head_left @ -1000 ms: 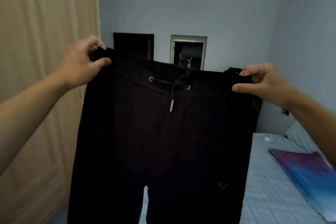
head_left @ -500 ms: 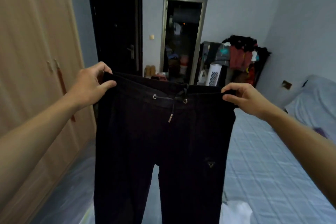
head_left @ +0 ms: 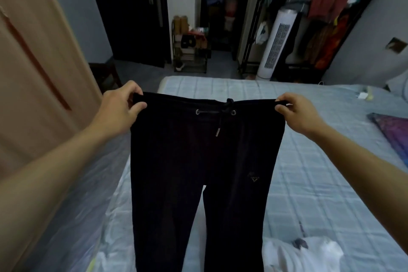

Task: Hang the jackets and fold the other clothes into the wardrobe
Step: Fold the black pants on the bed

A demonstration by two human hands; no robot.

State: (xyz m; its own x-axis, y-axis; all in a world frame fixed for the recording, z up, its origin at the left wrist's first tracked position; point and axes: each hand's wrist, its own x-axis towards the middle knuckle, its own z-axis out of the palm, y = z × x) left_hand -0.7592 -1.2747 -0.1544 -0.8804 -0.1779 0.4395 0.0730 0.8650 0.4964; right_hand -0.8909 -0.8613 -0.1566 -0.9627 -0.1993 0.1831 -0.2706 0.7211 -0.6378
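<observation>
The black trousers (head_left: 198, 161) hang in the air over the left edge of the bed (head_left: 320, 161); the left grip (head_left: 119, 106) pinches one waistband corner between thumb and curled fingers, the right grip (head_left: 295, 112) pinches the other, both level, neither plainly nearer; the garment drops straight below both grips, long axis vertical, waistband up, legs pointing down out of view, drawstring (head_left: 221, 117) facing the person; folding likely means laying that axis down along the bed; whether the cuffs touch it cannot be told.
</observation>
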